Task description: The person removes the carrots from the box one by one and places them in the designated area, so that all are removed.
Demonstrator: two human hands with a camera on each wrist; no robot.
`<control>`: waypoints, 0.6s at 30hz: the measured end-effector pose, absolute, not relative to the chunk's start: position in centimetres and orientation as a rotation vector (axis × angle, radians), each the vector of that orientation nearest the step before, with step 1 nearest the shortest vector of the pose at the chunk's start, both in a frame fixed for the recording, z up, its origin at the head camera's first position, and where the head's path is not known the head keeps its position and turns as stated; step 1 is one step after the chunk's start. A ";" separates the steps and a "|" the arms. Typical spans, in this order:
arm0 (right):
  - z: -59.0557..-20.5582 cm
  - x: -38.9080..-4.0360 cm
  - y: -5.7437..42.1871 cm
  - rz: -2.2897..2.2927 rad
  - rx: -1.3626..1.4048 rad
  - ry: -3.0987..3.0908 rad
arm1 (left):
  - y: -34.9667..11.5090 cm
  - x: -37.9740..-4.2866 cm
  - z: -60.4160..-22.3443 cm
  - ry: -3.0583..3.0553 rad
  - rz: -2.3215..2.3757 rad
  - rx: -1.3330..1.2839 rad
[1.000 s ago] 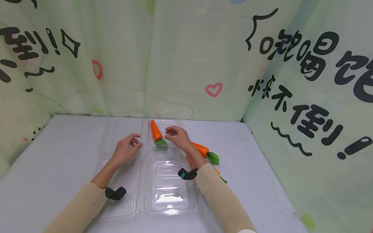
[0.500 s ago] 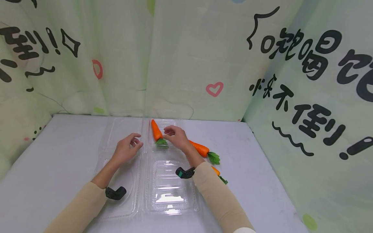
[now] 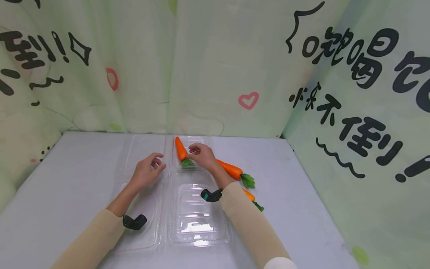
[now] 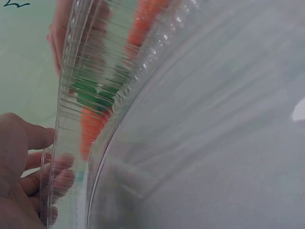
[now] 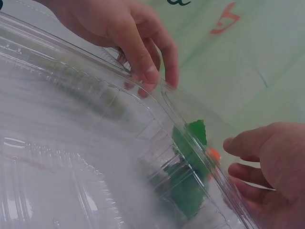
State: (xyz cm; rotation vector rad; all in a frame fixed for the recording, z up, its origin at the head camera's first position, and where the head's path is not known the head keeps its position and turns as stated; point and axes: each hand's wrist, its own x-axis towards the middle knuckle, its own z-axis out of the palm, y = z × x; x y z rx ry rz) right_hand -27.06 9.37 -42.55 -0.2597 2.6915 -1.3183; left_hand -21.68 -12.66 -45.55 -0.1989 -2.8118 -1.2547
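Note:
A clear plastic clamshell container (image 3: pixel 195 228) lies open on the table, its two halves side by side. An orange carrot (image 3: pixel 181 149) with green leaves (image 3: pixel 187 163) sits at the far end of the right half. My right hand (image 3: pixel 203 155) hovers right beside this carrot, thumb and fingers bent and apart in the right wrist view. Over the seam between the halves, my left hand (image 3: pixel 148 169) has loosely bent fingers, their tips at the clear rim in both wrist views. In the left wrist view, the carrot leaves (image 4: pixel 88 93) show through the ribbed plastic.
Two more carrots lie to the right of the container, one carrot (image 3: pixel 231 169) just beyond my right wrist and another carrot (image 3: pixel 249 194) partly hidden by my sleeve. A pale green printed curtain (image 3: pixel 205 67) hangs along the table's back edge.
My right hand has shifted slightly left, closer to the carrot in the container. My left hand keeps its place, and the head view has tilted a little.

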 end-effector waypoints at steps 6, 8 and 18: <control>-42.7 -27.7 9.0 -1.290 -0.233 2.686 | -12.7 -21.8 -45.6 -2.807 -1.259 -0.193; -42.7 -27.7 8.9 -1.278 -0.249 2.700 | -12.7 -21.8 -45.7 -2.812 -1.263 -0.189; -43.0 -28.2 8.0 -1.215 -0.218 2.701 | -12.9 -21.7 -45.9 -2.813 -1.268 -0.182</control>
